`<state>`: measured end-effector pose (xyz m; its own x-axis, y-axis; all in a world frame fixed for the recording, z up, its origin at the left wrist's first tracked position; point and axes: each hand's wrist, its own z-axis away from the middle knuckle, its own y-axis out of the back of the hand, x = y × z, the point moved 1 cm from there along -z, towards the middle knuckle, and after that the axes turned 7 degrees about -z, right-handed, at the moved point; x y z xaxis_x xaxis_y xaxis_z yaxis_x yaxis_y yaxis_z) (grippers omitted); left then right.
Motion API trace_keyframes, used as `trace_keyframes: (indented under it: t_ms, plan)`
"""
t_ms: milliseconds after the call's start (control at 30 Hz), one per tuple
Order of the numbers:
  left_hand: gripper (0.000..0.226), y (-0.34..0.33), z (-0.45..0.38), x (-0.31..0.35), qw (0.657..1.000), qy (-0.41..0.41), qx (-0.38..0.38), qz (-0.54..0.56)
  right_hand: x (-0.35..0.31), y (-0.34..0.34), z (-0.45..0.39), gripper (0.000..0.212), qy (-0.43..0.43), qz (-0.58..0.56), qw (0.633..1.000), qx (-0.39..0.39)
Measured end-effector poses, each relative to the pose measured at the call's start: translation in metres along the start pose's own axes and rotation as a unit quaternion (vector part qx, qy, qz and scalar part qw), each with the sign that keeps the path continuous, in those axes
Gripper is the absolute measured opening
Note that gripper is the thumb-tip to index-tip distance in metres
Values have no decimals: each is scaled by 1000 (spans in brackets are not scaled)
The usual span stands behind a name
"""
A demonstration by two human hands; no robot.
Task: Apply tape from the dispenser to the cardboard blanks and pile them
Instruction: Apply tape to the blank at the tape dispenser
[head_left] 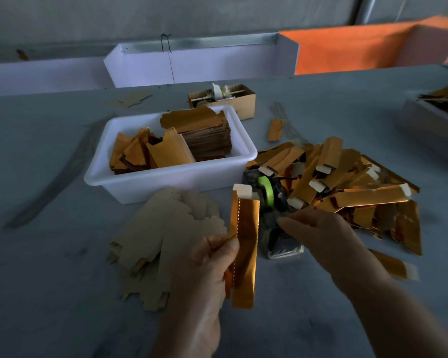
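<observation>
Your left hand [212,257] pinches a folded gold-foil cardboard blank [245,249] upright above the grey bench [49,280]; your right hand [318,236], fingertips pinched, hides part of the dark tape dispenser [272,213]; whether it holds tape is unclear.

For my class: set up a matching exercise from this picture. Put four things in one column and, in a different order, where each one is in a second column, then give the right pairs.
Things:
1. folded gold blank
2. tape dispenser
3. white tub
4. pile of gold pieces

Places:
A. on the table behind the flat brown blanks
B. held in the left hand
C. on the table right of the dispenser
D. at the right hand's fingertips

Pairs: 1-B, 2-D, 3-A, 4-C
</observation>
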<state>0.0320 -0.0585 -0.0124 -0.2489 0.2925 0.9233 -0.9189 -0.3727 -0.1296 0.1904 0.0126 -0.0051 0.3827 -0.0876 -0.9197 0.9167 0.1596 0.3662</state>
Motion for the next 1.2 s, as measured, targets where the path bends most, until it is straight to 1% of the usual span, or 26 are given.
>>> trace_keyframes:
  t_ms: [67, 200, 267, 300, 333, 400, 433, 467, 533, 600, 633, 733, 833, 967, 1100, 1200]
  plan:
    - [17, -2, -1, -4, 1000, 8, -6, -4, 2, -3, -1, 17, -4, -4, 1000, 17]
    - [7, -7, 0, -7, 999, 30, -36, 2, 1, -6, -2, 14, -3, -22, 999, 43]
    - [14, -11, -2, -10, 996, 55, -67, 27, 0, -9, -2, 9, 18, -23, 997, 73]
    - [16, -14, -3, -12, 993, 74, -81, 47, 0, -11, -2, 7, 25, -48, 995, 89]
    - [17, -17, -4, -13, 989, 94, -90, 68, -1, -13, 0, 6, 22, -96, 990, 98]
    - [22, -21, -5, -15, 985, 121, -89, 90, -3, -13, 4, 8, 4, -203, 975, 89]
    - [23, -22, -7, -17, 984, 130, -80, 92, -3, -11, 7, 8, 2, -220, 972, 86]
    - [25, -22, -8, -19, 984, 135, -73, 91, -1, -9, 9, 9, 4, -203, 975, 90]
    - [28, -21, -12, -24, 986, 136, -59, 76, 5, -6, 14, 8, 19, -118, 987, 108]
    - [28, -20, -13, -28, 989, 129, -51, 53, 10, -8, 17, 12, 35, -44, 991, 123]
    - [26, -20, -13, -29, 990, 122, -50, 43, 12, -9, 19, 15, 39, -26, 991, 128]
    - [9, -20, -11, -29, 996, 80, -40, 3, 18, -14, 22, 19, 46, 7, 989, 140]
    - [17, -20, -12, -26, 999, 8, -30, -39, 22, -17, 22, 23, 65, 12, 986, 155]
    - [17, -28, -16, -17, 989, -92, -35, -112, 24, -21, 25, 27, 86, -3, 983, 165]
    - [19, -38, -25, -13, 977, -139, -35, -155, 26, -24, 26, 23, 87, -20, 982, 166]
    - [20, -39, -29, -16, 957, -184, -21, -225, 28, -24, 25, 22, 87, -25, 982, 164]
